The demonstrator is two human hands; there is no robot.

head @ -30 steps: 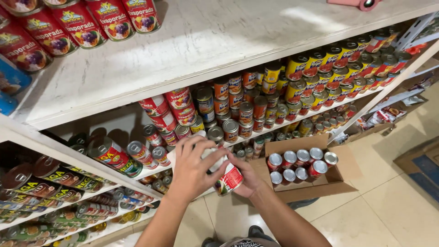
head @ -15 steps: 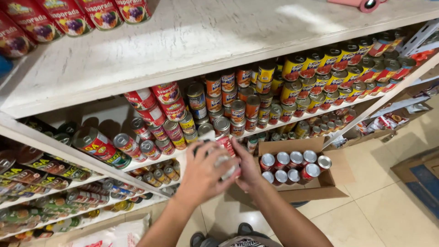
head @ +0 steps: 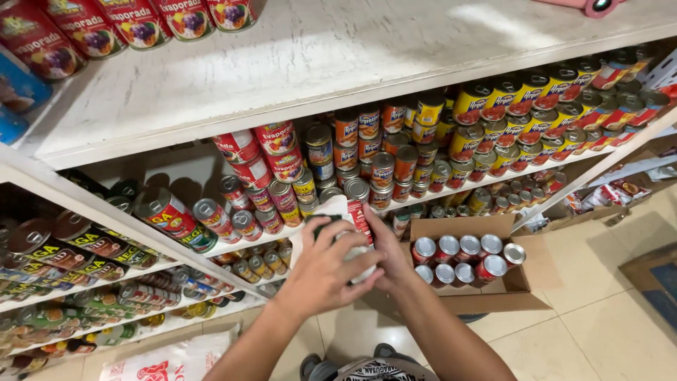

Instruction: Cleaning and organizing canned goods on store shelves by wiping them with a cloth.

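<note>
— Nearest?
— Left hand [head: 321, 271], fingers curled over a red-and-white labelled can [head: 350, 222], wrapped in a white cloth or paper [head: 310, 229]. Closed loosely on it, thumb low.
— And the other?
— Right hand [head: 391, 257], cupped against the can's right side, fingers pressed to the label. Holding, not open. Both hands touching across the can.
— Where exactly?
— Mid-air, just in front of the middle shelf edge [head: 233, 243], left of an open cardboard box [head: 458, 229].
— Inside the box?
— Silver-topped cans with red labels [head: 465, 254], packed upright in rows; box on the tiled floor [head: 599, 324].
— Lower left?
— A white printed sack [head: 169, 360] on the floor.
— Further back?
— On the middle shelf, stacked small red cans [head: 271, 197]; to the right, yellow-labelled cans [head: 522, 99] in long rows. Large cans lying on their sides [head: 166, 212] to the left.
— Farthest up?
— White top shelf board [head: 338, 49], with tall red evaporated-milk cans [head: 134, 21] at its left.
</note>
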